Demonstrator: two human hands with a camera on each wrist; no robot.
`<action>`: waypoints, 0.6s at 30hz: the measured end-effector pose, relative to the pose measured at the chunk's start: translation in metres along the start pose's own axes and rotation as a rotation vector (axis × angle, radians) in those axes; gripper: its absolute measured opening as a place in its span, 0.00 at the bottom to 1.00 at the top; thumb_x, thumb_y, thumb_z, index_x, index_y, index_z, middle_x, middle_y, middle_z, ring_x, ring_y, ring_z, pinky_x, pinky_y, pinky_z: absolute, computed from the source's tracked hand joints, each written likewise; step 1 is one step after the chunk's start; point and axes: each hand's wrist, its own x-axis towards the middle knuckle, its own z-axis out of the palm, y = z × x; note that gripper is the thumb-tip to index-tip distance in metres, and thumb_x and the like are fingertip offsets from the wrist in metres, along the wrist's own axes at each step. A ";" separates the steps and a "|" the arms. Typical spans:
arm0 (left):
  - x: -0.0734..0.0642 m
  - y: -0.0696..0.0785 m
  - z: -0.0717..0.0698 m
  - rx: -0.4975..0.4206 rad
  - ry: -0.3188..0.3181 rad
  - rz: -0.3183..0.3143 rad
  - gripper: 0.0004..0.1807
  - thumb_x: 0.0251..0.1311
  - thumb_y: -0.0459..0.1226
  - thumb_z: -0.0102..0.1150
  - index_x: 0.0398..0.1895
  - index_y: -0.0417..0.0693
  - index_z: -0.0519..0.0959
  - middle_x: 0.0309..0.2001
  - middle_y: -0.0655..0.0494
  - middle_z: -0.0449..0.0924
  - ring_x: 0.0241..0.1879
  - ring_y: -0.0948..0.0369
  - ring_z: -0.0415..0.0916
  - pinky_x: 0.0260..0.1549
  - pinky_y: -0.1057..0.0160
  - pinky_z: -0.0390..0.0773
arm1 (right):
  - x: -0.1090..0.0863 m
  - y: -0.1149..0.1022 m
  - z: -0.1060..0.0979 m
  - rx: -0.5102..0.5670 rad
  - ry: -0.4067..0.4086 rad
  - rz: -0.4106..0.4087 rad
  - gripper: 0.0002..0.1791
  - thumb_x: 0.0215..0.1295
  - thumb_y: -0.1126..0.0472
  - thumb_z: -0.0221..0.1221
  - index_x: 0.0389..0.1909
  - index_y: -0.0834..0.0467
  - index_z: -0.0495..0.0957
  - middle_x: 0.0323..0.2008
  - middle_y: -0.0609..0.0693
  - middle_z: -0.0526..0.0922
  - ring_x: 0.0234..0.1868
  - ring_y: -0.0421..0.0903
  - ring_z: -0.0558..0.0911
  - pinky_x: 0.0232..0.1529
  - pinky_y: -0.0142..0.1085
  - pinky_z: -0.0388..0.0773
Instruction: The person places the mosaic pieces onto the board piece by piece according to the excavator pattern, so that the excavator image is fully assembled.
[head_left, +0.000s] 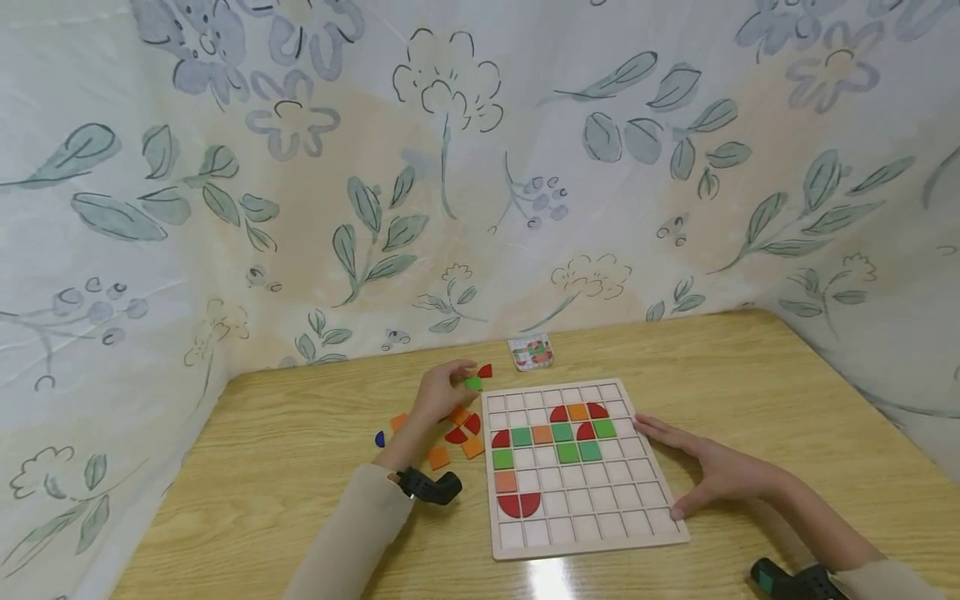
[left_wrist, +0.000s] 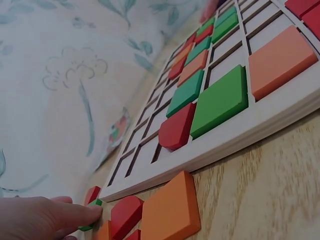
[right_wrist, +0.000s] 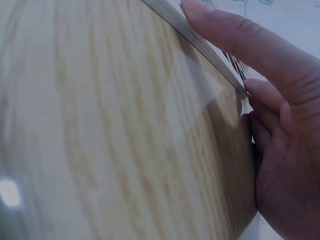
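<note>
My left hand [head_left: 442, 393] is at the board's far left corner, its thumb and fingers pinching a green square tile [head_left: 473, 383]. A red quarter-round tile [head_left: 486, 371] lies just beyond that tile. The wooden grid board [head_left: 566, 529] carries red rounded, orange and green tiles in its upper and left cells. Along the board's right edge rests my right hand [head_left: 712, 467], fingers extended and spread, with the thumb on the near right part of the rim. In the right wrist view the right thumb [right_wrist: 240, 37] reaches over the board's edge.
Left of the board lie loose tiles: several orange squares [head_left: 438, 457], red rounded ones [head_left: 456, 435] and a blue one [head_left: 379, 438]. A small pattern card [head_left: 531, 352] lies behind the board on the wood-grain table [head_left: 247, 500]. A floral cloth [head_left: 480, 183] hangs around the back and sides.
</note>
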 end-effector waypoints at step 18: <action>-0.010 0.023 -0.013 -0.004 0.066 0.063 0.19 0.49 0.37 0.67 0.48 0.49 0.80 0.41 0.51 0.81 0.44 0.53 0.73 0.41 0.57 0.75 | -0.001 -0.001 0.000 0.019 -0.005 -0.002 0.57 0.42 0.49 0.71 0.72 0.50 0.48 0.72 0.57 0.46 0.60 0.13 0.40 0.61 0.35 0.54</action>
